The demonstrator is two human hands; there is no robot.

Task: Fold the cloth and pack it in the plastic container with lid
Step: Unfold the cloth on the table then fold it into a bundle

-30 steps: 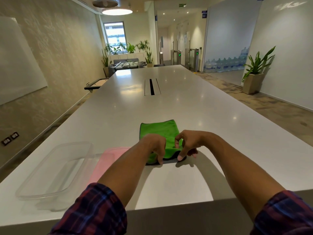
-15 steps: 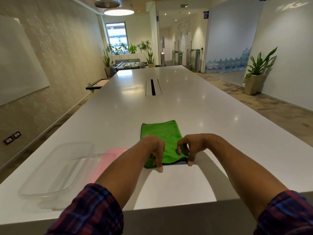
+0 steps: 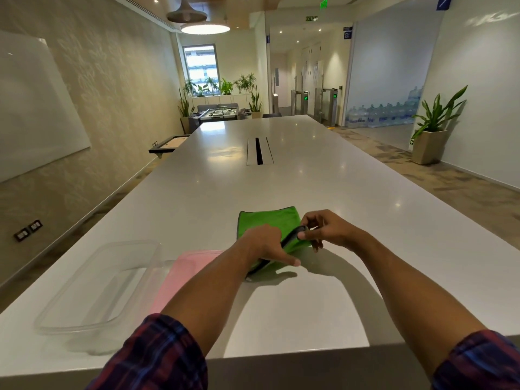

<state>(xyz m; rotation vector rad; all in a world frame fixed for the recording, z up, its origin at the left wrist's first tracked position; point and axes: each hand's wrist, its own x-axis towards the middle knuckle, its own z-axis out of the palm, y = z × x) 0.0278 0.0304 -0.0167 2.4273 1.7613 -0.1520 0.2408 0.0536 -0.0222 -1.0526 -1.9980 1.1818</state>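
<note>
Head view, from the left: a clear plastic container [image 3: 95,288] sits open on the white table [image 3: 281,187], close to the near edge. Just to its right, touching or slightly overlapping its corner, lies a pink lid [image 3: 183,277], partly hidden by the left forearm.

Next comes the left hand [image 3: 266,246], palm down on the near left part of the green cloth [image 3: 267,223]. Its fingers are drawn together and pinch the dark-trimmed near edge, thumb tip stretched out to the right along it. The cloth lies folded on the table past the lid, its far part flat.

Furthest right, the right hand [image 3: 326,230] has thumb and forefinger closed on the near right corner of the cloth, the other fingers curled loosely beneath.

Half a second ago the near edge lay flat on the table under both hands' fingertips. Now that edge is raised, higher on the right side, and turned toward the far end, with a shadow showing beneath it. Container and lid have not shifted.
</note>
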